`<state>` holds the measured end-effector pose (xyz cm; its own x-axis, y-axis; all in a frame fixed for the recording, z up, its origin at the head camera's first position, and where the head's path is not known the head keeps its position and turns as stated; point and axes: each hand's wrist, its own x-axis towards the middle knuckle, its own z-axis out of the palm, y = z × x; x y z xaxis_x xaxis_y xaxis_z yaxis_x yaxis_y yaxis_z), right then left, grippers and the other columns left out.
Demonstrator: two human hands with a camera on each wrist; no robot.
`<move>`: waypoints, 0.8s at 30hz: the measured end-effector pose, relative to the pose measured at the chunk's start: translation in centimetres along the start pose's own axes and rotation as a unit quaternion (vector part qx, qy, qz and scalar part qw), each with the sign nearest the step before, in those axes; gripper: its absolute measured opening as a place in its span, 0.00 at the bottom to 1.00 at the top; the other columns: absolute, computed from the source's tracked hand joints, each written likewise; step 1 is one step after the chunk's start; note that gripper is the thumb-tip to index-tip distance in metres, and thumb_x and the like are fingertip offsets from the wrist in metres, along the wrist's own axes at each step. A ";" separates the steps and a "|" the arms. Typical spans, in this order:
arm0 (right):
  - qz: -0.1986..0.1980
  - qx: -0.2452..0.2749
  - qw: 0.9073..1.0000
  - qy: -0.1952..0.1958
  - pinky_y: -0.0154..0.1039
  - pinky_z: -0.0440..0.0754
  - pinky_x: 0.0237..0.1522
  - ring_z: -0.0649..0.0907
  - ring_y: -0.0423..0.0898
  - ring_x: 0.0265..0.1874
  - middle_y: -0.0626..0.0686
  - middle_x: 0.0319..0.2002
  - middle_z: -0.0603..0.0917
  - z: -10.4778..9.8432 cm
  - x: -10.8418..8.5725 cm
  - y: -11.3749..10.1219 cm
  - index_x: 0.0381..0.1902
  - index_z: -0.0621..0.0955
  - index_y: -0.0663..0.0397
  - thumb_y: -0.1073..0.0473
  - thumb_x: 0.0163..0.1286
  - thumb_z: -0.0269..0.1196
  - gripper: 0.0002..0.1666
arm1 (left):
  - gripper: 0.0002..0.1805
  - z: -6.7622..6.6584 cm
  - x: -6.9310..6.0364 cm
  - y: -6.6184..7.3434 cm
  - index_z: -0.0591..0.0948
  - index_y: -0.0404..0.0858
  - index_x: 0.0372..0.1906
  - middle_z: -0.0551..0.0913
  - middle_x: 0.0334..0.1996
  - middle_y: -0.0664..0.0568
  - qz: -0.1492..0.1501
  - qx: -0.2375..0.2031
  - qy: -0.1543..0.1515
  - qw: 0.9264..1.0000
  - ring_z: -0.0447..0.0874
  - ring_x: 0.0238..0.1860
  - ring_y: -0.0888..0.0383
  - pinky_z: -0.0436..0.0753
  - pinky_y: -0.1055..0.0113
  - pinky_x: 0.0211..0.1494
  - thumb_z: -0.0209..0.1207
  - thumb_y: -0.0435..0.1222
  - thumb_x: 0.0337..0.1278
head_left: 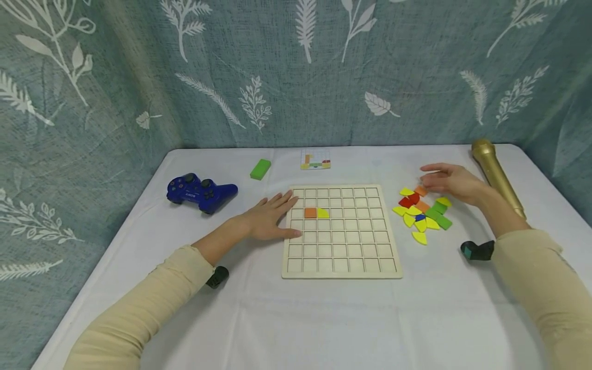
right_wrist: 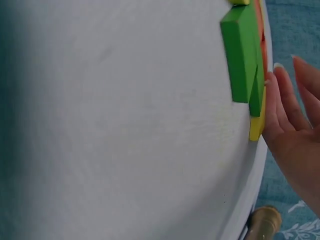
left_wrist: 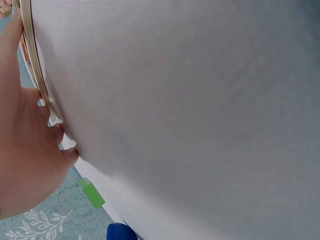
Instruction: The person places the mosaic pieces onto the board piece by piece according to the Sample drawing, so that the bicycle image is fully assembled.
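My left hand [head_left: 268, 218] lies with spread fingers on the left edge of a pale wooden grid board [head_left: 344, 264]. An orange square tile [head_left: 310, 213] and a yellow quarter-round tile [head_left: 322, 213] sit side by side in two of the board's cells. Right of the board is a loose pile of red, yellow, orange, blue and green tiles [head_left: 420, 238]. Over the far side of that pile hovers my right hand [head_left: 453, 182], its fingers loosely extended near an orange tile [head_left: 421, 190]. In the right wrist view, green tiles [right_wrist: 240, 60] lie beside the fingers, and nothing shows between them.
A small pattern card [head_left: 315, 160] lies behind the board, with a green block [head_left: 261, 169] to its left. A blue game controller [head_left: 201, 192] rests at the far left of the white-covered table [head_left: 324, 329]. A gold microphone [head_left: 497, 172] lies beyond the right forearm.
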<state>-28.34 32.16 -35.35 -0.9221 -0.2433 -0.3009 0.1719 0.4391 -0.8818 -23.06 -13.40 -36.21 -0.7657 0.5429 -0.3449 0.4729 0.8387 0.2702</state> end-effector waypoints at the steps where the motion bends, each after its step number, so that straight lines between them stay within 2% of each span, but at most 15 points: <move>1: 0.000 -0.021 1.000 -0.001 0.30 0.76 0.49 0.78 0.36 0.45 0.64 0.62 0.68 0.0 0.1 0.1 0.71 0.58 0.63 0.60 0.72 0.57 0.35 | 0.52 0.0 0.0 0.0 0.39 0.44 0.77 0.33 0.75 0.51 0.000 0.000 0.000 1.000 0.31 0.74 0.49 0.37 0.49 0.72 0.48 0.67 0.59; 4: -0.005 -0.071 0.997 -0.010 0.31 0.76 0.49 0.79 0.40 0.46 0.67 0.62 0.68 0.1 0.1 0.1 0.71 0.60 0.62 0.61 0.73 0.57 0.33 | 0.53 0.0 0.0 0.0 0.40 0.43 0.77 0.33 0.75 0.49 0.005 0.001 0.002 1.000 0.32 0.74 0.48 0.37 0.48 0.72 0.48 0.66 0.59; 8: -0.014 -0.098 0.995 -0.017 0.34 0.77 0.50 0.79 0.48 0.49 0.68 0.61 0.68 0.3 0.2 -0.1 0.70 0.61 0.65 0.64 0.72 0.56 0.31 | 0.52 0.1 0.0 -0.2 0.40 0.42 0.76 0.33 0.75 0.48 0.012 -0.001 0.004 1.000 0.32 0.74 0.47 0.37 0.46 0.71 0.48 0.65 0.60; 13: -0.019 -0.138 0.990 -0.013 0.31 0.78 0.46 0.74 0.55 0.52 0.68 0.59 0.69 0.7 0.3 -0.3 0.68 0.63 0.67 0.66 0.70 0.59 0.32 | 0.52 0.2 0.1 -0.3 0.39 0.43 0.76 0.33 0.75 0.48 0.009 0.006 0.005 1.000 0.32 0.74 0.47 0.38 0.46 0.71 0.47 0.66 0.59; 18: -0.023 -0.162 0.987 -0.005 0.27 0.77 0.41 0.72 0.55 0.49 0.66 0.55 0.71 1.0 0.4 -0.3 0.67 0.65 0.67 0.65 0.68 0.62 0.32 | 0.52 0.3 0.2 -0.3 0.39 0.43 0.77 0.33 0.75 0.49 0.007 0.008 0.004 1.000 0.32 0.74 0.47 0.38 0.47 0.72 0.47 0.67 0.59; 24: -0.028 -0.182 0.983 0.004 0.30 0.76 0.38 0.71 0.55 0.46 0.64 0.52 0.72 1.0 0.4 -0.2 0.66 0.67 0.66 0.64 0.67 0.63 0.32 | 0.52 0.2 -0.1 -0.2 0.39 0.43 0.77 0.33 0.75 0.49 0.012 0.002 0.004 1.000 0.32 0.74 0.48 0.37 0.47 0.72 0.47 0.66 0.59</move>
<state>-28.40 31.09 -35.61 -0.9296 -0.2703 -0.2507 -0.0140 0.7055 -0.7086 -23.00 -13.54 -36.41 -0.7573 0.5629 -0.3311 0.4933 0.8253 0.2748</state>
